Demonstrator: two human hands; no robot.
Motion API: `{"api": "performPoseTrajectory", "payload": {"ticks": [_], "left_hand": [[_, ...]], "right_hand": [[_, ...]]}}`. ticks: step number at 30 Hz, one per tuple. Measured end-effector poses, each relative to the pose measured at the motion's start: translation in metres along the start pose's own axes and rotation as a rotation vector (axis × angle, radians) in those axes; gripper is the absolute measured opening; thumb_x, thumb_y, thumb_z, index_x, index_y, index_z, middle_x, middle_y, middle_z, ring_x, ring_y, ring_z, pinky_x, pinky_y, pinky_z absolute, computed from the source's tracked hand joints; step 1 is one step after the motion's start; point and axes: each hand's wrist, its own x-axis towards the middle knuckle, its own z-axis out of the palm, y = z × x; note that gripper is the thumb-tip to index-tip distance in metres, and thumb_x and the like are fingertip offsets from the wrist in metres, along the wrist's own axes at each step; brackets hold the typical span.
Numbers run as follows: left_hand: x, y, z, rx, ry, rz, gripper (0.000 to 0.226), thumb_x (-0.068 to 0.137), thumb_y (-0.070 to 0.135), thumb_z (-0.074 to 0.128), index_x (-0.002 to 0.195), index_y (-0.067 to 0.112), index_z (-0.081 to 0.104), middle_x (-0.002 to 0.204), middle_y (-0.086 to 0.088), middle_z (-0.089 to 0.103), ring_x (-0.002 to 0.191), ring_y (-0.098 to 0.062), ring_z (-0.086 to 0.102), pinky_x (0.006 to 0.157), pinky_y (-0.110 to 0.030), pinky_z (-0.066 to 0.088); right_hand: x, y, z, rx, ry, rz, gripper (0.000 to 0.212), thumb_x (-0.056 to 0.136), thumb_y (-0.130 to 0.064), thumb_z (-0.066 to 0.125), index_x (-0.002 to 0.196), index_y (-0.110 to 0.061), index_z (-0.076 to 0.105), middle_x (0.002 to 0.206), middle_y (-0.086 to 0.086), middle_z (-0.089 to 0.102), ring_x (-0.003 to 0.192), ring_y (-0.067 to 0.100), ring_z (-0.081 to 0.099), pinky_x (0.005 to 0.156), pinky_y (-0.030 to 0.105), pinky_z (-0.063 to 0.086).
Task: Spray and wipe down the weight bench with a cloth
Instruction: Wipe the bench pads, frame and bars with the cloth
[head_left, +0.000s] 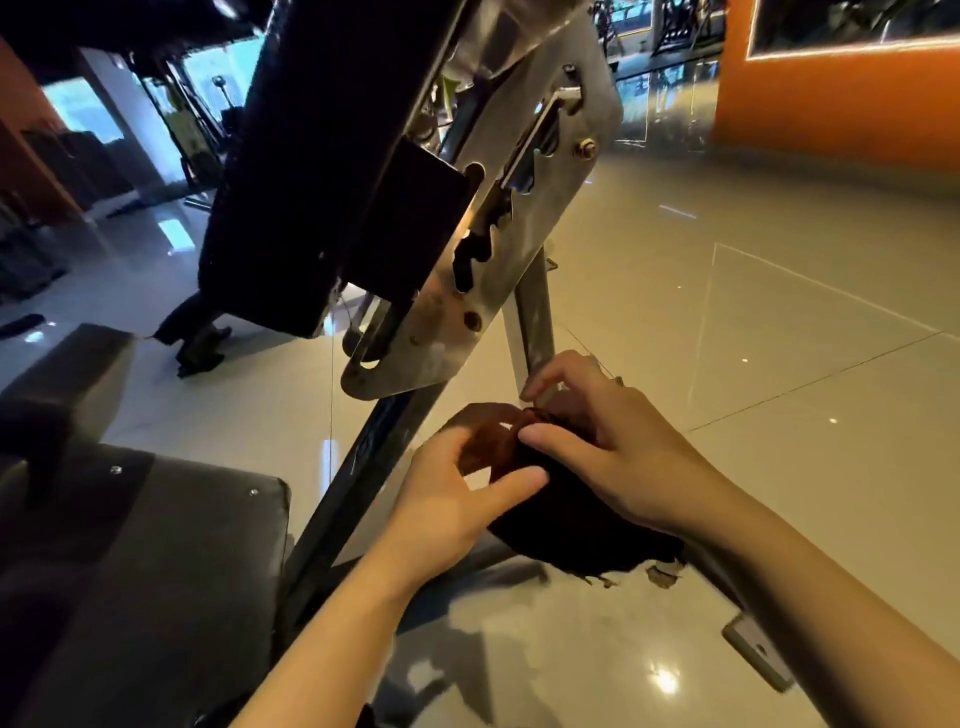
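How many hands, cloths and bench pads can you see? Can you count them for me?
Hands: 2, the left hand and the right hand, both holding the cloth.
Cloths: 1, the dark cloth.
Bench pads: 2, the raised back pad and the flat seat pad.
Total: 5

cloth (571, 514): dark, bunched, frayed lower edge | pinched between left hand (447, 499) and right hand (618, 452), hanging below right palm | weight bench (332, 171): black pad tilted up, notched metal bracket, above-left of both hands; seat pad left of left hand
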Motion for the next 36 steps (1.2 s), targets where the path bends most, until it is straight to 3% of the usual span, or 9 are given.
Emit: {"api": "performPoseTrajectory", "payload": {"ticks": [4,8,12,18,22,25,30,33,36], "left_hand": [[0.003,-0.006,0.007,-0.091,0.081,-0.052,0.022,0.082,0.002,0.07,0.094,0.021,0.066,0.086,0.005,0.073,0.081,-0.006,0.069,0.069,-0.019,0.053],[0.0,-0.008,0.002,-0.175,0.214,-0.022,0.016,0.083,0.005,0.069,0.089,0.017,0.061,0.081,0.008,0.067,0.072,0.002,0.065,0.064,-0.014,0.05],[-0.011,-0.013,-0.004,-0.144,0.175,-0.003,0.019,0.069,0.026,0.071,0.087,0.027,0.064,0.085,0.012,0.069,0.085,-0.008,0.068,0.074,-0.023,0.056],[-0.02,-0.005,-0.019,-0.121,0.171,0.096,0.02,0.072,0.022,0.066,0.092,0.021,0.063,0.085,0.012,0.069,0.085,-0.006,0.066,0.07,-0.017,0.053],[-0.029,-0.004,-0.025,-0.128,0.208,0.116,0.022,0.072,0.025,0.066,0.094,0.023,0.063,0.085,0.012,0.069,0.087,-0.01,0.067,0.074,-0.02,0.054],[-0.03,-0.007,-0.024,-0.154,0.24,0.104,0.022,0.072,0.025,0.066,0.094,0.022,0.063,0.084,0.012,0.069,0.086,-0.009,0.066,0.078,-0.026,0.056],[-0.02,-0.02,-0.022,-0.261,0.296,0.011,0.021,0.08,0.018,0.069,0.099,0.024,0.063,0.096,0.001,0.069,0.095,-0.019,0.066,0.085,-0.029,0.055],[-0.016,-0.028,-0.008,0.01,0.436,-0.084,0.021,0.083,0.016,0.072,0.092,0.025,0.056,0.094,0.003,0.062,0.086,-0.016,0.061,0.076,-0.026,0.051],[-0.024,-0.019,0.016,-0.035,0.245,-0.128,0.021,0.082,0.027,0.074,0.088,0.019,0.055,0.083,-0.001,0.061,0.078,-0.019,0.062,0.066,-0.032,0.053]], "right_hand": [[0.0,0.005,0.006,0.106,0.071,0.054,0.025,0.086,-0.045,0.064,0.096,-0.033,0.043,0.085,-0.005,0.065,0.079,0.015,0.064,0.072,0.039,0.056],[-0.008,0.021,0.002,0.182,-0.114,0.094,0.045,0.067,-0.06,0.073,0.085,-0.027,0.048,0.086,0.002,0.061,0.083,0.026,0.06,0.071,0.049,0.05],[-0.017,0.04,0.022,0.067,-0.23,0.146,0.033,0.078,-0.036,0.078,0.096,-0.034,0.05,0.104,-0.013,0.061,0.099,0.002,0.055,0.091,0.038,0.049],[-0.02,0.036,0.029,0.194,-0.178,0.125,0.035,0.088,-0.021,0.07,0.111,-0.037,0.049,0.118,-0.018,0.057,0.106,-0.006,0.055,0.096,0.02,0.047],[-0.023,0.031,0.027,0.289,-0.212,0.151,0.032,0.094,-0.009,0.06,0.113,-0.034,0.052,0.117,-0.006,0.059,0.102,0.008,0.062,0.092,0.03,0.053],[-0.028,0.024,0.027,0.321,-0.276,0.194,0.028,0.091,-0.01,0.065,0.108,-0.03,0.055,0.112,0.0,0.058,0.091,0.026,0.068,0.072,0.039,0.06],[-0.031,0.016,0.006,0.356,-0.074,0.164,0.016,0.087,-0.007,0.068,0.084,-0.021,0.062,0.093,0.01,0.062,0.07,0.029,0.069,0.056,0.045,0.058],[-0.034,0.013,-0.007,0.273,-0.041,0.159,0.017,0.09,-0.01,0.065,0.082,-0.023,0.06,0.081,0.009,0.067,0.066,0.02,0.07,0.054,0.033,0.056],[-0.035,0.017,-0.005,0.186,0.021,0.225,0.017,0.09,-0.017,0.067,0.081,-0.03,0.06,0.09,-0.002,0.067,0.077,0.019,0.07,0.065,0.037,0.06]]}}
